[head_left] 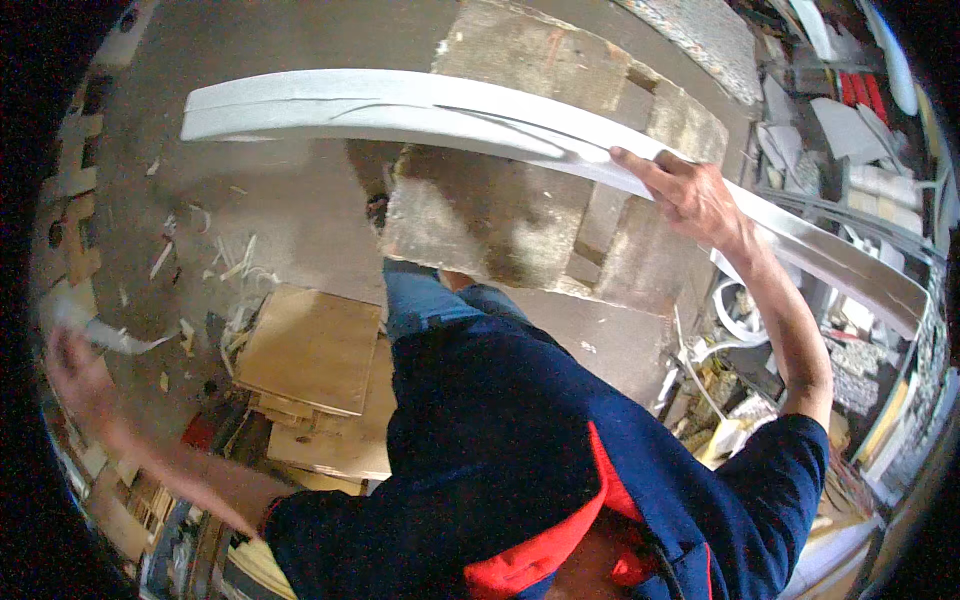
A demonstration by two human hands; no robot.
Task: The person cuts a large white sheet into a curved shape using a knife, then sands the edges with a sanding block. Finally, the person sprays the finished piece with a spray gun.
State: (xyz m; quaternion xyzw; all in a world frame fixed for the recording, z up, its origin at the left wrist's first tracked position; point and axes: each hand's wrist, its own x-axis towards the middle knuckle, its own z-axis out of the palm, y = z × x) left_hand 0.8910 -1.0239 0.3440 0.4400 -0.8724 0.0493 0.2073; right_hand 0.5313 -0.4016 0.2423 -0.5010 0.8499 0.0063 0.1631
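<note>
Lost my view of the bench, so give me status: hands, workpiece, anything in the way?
Right hand gripping the long white moulding strip laid across a worn wooden block. Left hand out wide, blurred, holding a pale sliver. Shavings on floor.

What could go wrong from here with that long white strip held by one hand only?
1. The long white strip is held by the right hand alone, near mid-length; its free end may sag or swing.
2. The left hand is blurred, holding a white scrap.
3. Shavings litter the floor: possible slipping.
</note>
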